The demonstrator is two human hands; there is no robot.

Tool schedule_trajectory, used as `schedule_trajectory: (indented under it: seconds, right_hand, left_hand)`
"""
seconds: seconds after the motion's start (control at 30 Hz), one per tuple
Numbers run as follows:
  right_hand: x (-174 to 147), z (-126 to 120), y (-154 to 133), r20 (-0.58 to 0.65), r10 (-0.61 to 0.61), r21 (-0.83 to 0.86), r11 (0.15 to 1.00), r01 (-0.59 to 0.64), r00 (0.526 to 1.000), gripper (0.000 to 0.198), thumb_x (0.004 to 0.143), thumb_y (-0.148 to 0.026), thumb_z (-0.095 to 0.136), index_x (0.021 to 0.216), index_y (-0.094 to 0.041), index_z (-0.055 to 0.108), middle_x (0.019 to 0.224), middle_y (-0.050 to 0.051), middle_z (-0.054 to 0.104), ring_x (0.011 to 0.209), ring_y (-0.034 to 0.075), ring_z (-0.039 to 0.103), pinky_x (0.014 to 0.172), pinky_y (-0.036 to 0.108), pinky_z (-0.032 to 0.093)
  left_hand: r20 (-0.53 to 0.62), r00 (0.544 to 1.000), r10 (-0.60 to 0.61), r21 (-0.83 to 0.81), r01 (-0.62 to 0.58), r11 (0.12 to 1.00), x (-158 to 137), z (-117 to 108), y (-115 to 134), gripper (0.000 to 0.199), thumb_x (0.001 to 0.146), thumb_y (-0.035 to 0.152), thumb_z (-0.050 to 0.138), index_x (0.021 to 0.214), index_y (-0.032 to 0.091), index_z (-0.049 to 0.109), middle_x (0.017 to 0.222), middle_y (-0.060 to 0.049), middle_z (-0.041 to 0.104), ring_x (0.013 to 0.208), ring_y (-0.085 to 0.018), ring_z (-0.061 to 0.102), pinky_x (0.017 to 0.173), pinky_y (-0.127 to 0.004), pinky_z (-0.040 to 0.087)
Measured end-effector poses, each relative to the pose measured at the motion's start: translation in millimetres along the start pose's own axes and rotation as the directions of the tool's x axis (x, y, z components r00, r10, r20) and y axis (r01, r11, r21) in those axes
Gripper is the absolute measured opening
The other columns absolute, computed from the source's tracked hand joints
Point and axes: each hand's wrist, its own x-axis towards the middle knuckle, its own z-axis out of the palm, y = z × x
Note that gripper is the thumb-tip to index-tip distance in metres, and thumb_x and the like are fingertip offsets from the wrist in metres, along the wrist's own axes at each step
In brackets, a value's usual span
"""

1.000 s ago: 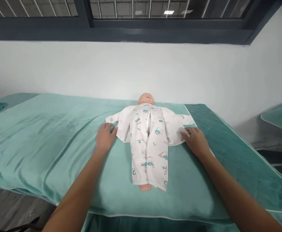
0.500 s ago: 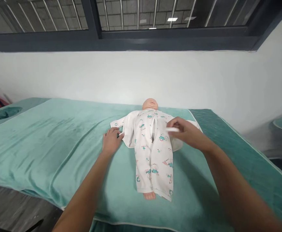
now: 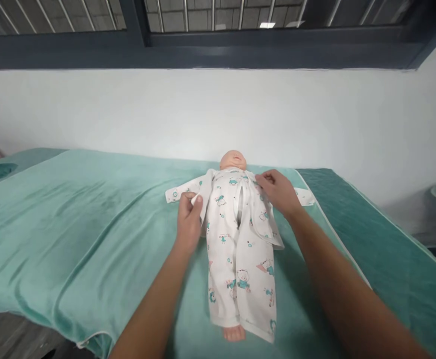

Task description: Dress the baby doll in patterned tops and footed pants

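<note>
A baby doll [image 3: 233,160] lies on its back, head toward the wall, one bare foot [image 3: 234,333] showing. White printed trousers [image 3: 223,269] cover its front and legs, with a narrow gap at the crotch. Around its torso is a white printed baby jacket [image 3: 266,222], sleeves spread to both sides. My left hand [image 3: 190,215] pinches the edge of the jacket's left flap between thumb and fingers, lifting it. My right hand [image 3: 275,188] is closed with its fingertips on the jacket near the doll's chest; the right flap hangs over the trousers below it.
A light green blanket [image 3: 101,224] covers the bed under the doll, with a darker green cover [image 3: 374,234] to the right. Behind stands a white wall [image 3: 188,114] below a dark-framed, barred window [image 3: 218,55]. Grey floor [image 3: 12,334] shows at lower left.
My left hand has moved right and lifted the left flap. My right hand has risen toward the doll's chest, and the right flap now lies over the trousers. The view has shifted slightly closer.
</note>
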Motion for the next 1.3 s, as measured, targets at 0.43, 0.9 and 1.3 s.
schedule_trajectory:
  seconds: [0.43,0.9,1.3]
  right_hand:
    - [41.2,31.2,-7.1,0.139,0.064,0.002,0.998,-0.065,0.988,0.02,0.076,-0.041,0.062,0.073,-0.022,0.061,0.075,0.0,0.064,0.068,0.017,0.054,0.062,0.03,0.038]
    - [54.5,38.6,-2.8,0.191,0.184,0.455,0.854,-0.253,0.964,0.025,0.067,-0.04,0.074,0.08,-0.018,0.076,0.083,0.003,0.075,0.083,0.022,0.066,0.074,0.031,0.05]
    - [53.1,49.0,-7.7,0.061,0.025,0.564,0.824,-0.055,0.998,0.022,0.076,-0.036,0.07,0.09,-0.022,0.077,0.102,0.003,0.076,0.103,0.023,0.067,0.09,0.033,0.051]
  left_hand:
    - [0.26,0.965,-0.022,0.197,-0.03,0.98,44.2,37.0,40.6,0.02,0.091,0.038,0.056,0.084,0.022,0.066,0.115,-0.004,0.073,0.106,-0.021,0.066,0.095,-0.035,0.05]
    - [0.368,0.905,-0.214,0.483,0.01,0.875,128.5,97.6,17.1,0.014,0.081,0.031,0.062,0.08,0.019,0.069,0.092,-0.006,0.074,0.083,-0.02,0.064,0.073,-0.03,0.045]
    - [0.219,0.962,-0.161,0.092,0.144,0.985,122.8,102.7,13.0,0.009,0.076,0.027,0.067,0.075,0.018,0.065,0.071,-0.001,0.066,0.064,-0.013,0.056,0.064,-0.026,0.042]
